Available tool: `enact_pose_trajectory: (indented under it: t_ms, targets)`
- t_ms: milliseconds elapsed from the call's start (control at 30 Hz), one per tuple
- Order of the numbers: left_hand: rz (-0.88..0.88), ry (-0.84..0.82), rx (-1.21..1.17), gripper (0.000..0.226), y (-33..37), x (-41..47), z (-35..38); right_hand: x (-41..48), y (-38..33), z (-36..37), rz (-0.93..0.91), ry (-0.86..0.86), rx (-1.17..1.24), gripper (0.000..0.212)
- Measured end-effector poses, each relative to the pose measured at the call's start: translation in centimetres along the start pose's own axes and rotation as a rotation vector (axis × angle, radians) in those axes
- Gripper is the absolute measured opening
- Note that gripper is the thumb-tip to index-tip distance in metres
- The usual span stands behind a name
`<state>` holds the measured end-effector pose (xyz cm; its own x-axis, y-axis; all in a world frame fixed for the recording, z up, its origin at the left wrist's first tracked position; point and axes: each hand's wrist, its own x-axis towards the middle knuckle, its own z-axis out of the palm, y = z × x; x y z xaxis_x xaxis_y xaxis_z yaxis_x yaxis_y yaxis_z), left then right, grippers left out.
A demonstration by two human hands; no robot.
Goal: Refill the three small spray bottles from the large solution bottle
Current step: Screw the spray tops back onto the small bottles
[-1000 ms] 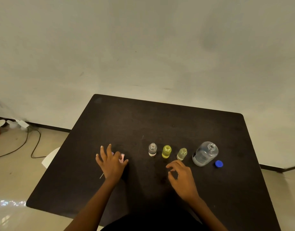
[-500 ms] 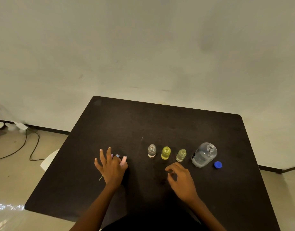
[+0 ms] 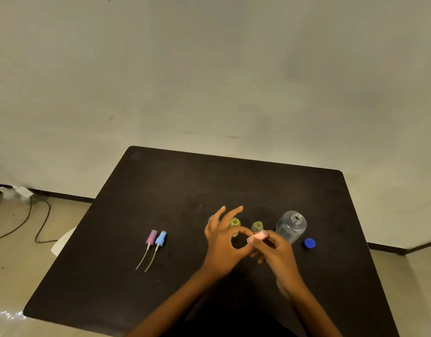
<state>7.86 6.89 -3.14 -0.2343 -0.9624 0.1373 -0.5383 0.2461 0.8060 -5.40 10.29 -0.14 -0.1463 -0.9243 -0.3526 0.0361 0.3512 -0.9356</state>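
Three small open bottles stand in a row on the black table (image 3: pixel 175 190). The clear one (image 3: pixel 211 218) is mostly hidden behind my left hand, with a yellow one (image 3: pixel 234 222) and a pale green one (image 3: pixel 257 225) to its right. The large clear solution bottle (image 3: pixel 291 226) stands uncapped right of them, its blue cap (image 3: pixel 309 243) beside it. My left hand (image 3: pixel 223 242) pinches a pink spray head (image 3: pixel 257 236) with thumb and index, its other fingers spread. My right hand (image 3: pixel 276 251) grips the same spray head from the right, just before the pale green bottle.
A purple spray head (image 3: pixel 151 237) and a blue spray head (image 3: pixel 161 238) lie side by side on the table's left, their thin tubes pointing toward me. On the floor at left are a cable (image 3: pixel 39 222) and a white object (image 3: pixel 63 240).
My left hand left the spray heads on the left and came right with the pink one. My right hand rose to meet it. The purple and blue heads stayed on the table.
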Motion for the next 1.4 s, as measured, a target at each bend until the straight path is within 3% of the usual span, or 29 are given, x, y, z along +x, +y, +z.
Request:
enact_pose_trajectory:
  t_ms: [67,200,300,433,633,1000,1200,1400]
  targets:
    - [0.015,-0.077,0.001,0.039,0.7,0.5,0.0,0.4,-0.6,-1.1,-0.042,0.041,-0.036,0.01]
    - [-0.059,-0.22,0.296,0.071,0.5,3.7,-0.5,2.6,-3.2,-3.9,-0.209,0.198,-0.15,0.015]
    - [-0.06,-0.302,0.516,0.066,-0.6,6.2,-0.3,5.2,-5.0,-6.1,-0.329,0.219,-0.391,0.015]
    - [0.014,-0.398,0.669,0.059,-1.4,7.6,1.5,8.0,-5.4,-6.7,-0.357,0.159,-0.634,0.013]
    - [0.083,-0.45,0.766,0.053,-1.8,8.2,3.7,9.4,-4.3,-6.2,-0.366,0.084,-0.777,0.015]
    - [0.045,-0.493,0.735,0.033,-2.1,9.0,5.3,11.0,-2.8,-5.7,-0.443,-0.135,-1.097,0.016]
    - [0.035,-0.432,0.668,0.026,-2.1,8.8,5.3,11.4,-2.9,-5.1,-0.448,-0.21,-1.237,0.017]
    - [0.007,-0.323,0.548,0.028,-0.7,9.3,3.3,11.3,-3.9,-5.2,-0.518,-0.243,-1.139,0.011]
